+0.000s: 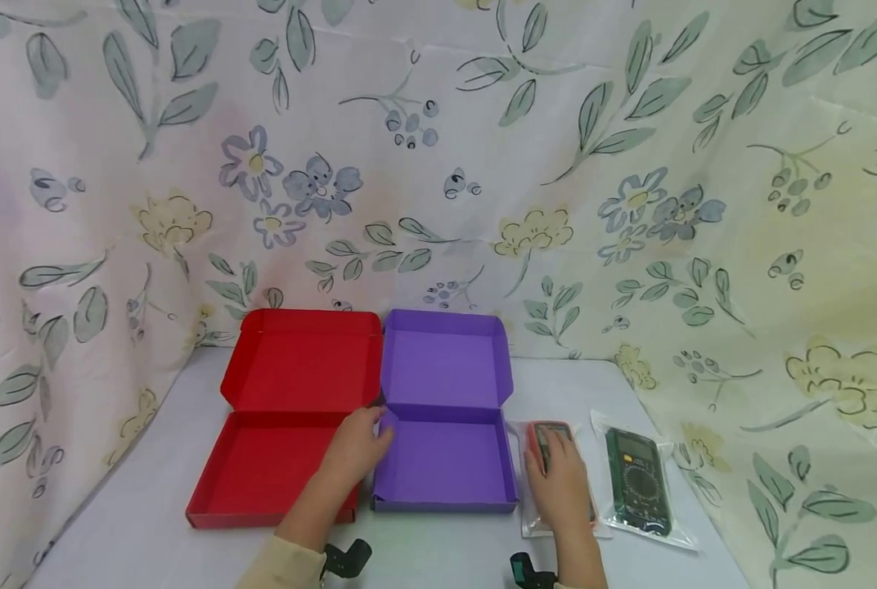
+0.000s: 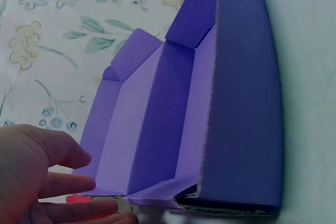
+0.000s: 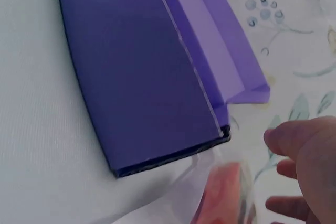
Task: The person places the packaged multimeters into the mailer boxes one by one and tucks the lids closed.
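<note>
A purple cardboard box [image 1: 449,466] with its lid raised stands at the middle of the table. My left hand [image 1: 357,446] is at its left side, between it and the red box; in the left wrist view the fingers of that hand [image 2: 58,179] are loosely extended beside the purple flap, holding nothing. Farther right, my right hand [image 1: 562,483] lies over a red-cased device [image 1: 534,433] in a clear plastic bag and hides much of it. The right wrist view has the fingers [image 3: 289,208] spread, with the blurred red device [image 3: 223,195] below them.
An open red cardboard box [image 1: 254,466] adjoins the purple one on the left. At the right lies a bagged multimeter [image 1: 637,483] with a dark green case. A floral curtain [image 1: 438,188] hangs behind the white table [image 1: 129,507].
</note>
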Action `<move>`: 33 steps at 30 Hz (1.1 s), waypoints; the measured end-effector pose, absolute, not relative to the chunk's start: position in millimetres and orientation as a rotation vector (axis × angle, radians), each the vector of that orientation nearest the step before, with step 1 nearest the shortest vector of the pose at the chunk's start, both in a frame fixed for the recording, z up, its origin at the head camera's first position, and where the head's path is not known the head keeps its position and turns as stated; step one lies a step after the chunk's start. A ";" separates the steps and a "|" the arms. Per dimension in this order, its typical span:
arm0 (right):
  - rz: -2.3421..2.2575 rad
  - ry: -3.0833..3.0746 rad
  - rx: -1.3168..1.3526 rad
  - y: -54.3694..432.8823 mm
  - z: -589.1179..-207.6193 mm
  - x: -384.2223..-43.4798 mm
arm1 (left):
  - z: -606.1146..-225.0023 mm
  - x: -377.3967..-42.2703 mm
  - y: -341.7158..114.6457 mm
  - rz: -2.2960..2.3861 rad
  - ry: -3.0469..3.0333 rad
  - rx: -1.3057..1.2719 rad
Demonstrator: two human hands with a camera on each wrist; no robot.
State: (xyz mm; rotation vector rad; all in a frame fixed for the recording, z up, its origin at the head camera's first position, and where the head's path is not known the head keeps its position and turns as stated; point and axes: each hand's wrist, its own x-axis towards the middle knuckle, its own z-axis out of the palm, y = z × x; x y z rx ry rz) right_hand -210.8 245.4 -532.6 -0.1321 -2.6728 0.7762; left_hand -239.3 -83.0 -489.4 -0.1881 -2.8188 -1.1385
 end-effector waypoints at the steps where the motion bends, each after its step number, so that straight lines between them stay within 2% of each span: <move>1: 0.780 -2.692 -0.160 246.4 -533.0 -210.8 | -490.1 -238.5 -83.1 -1.135 -2.817 -0.193; 22: 0.740 -2.821 -0.652 258.3 -531.2 -210.5 | -510.1 -225.2 -68.5 -1.148 -2.870 -0.108; 33: 0.747 -2.870 -0.711 263.2 -533.0 -215.6 | -509.0 -222.4 -64.4 -1.093 -2.912 -0.100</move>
